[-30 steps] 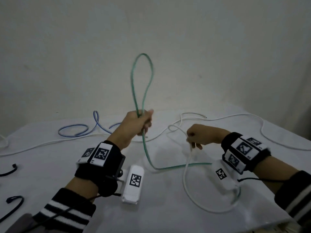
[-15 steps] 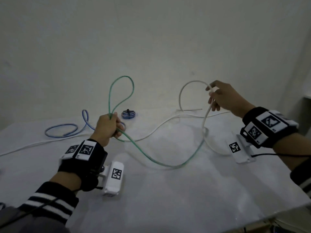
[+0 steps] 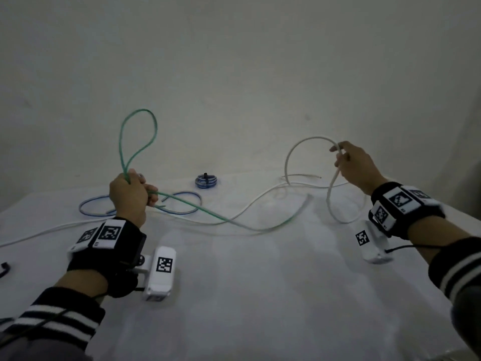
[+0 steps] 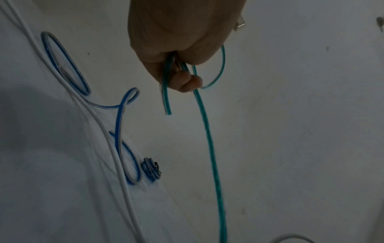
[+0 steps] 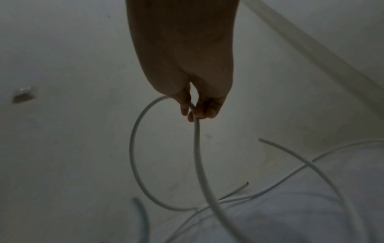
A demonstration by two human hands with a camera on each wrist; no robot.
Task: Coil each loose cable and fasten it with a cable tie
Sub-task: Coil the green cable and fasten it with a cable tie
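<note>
My left hand [image 3: 135, 190] grips the green cable [image 3: 122, 142], one loop standing up above the fist. Its short cut end [image 4: 167, 105] hangs below my fingers, and the long run [image 4: 212, 156] trails right across the table. My right hand [image 3: 348, 165] is raised at the right and pinches the white cable [image 3: 299, 145] between thumb and fingers [image 5: 185, 106]. That cable arches left in a hoop and drops to the table below my hand.
A loose blue cable [image 3: 182, 208] lies in loops behind my left hand. A small blue coil [image 3: 206, 181] bound with a black tie sits near the wall. Another white cable [image 3: 39, 231] runs off to the left edge. A black tie [image 3: 4, 268] lies at far left.
My right hand rose from the table with the white cable and now holds it up at the right. The left hand with the green loop moved lower and left.
</note>
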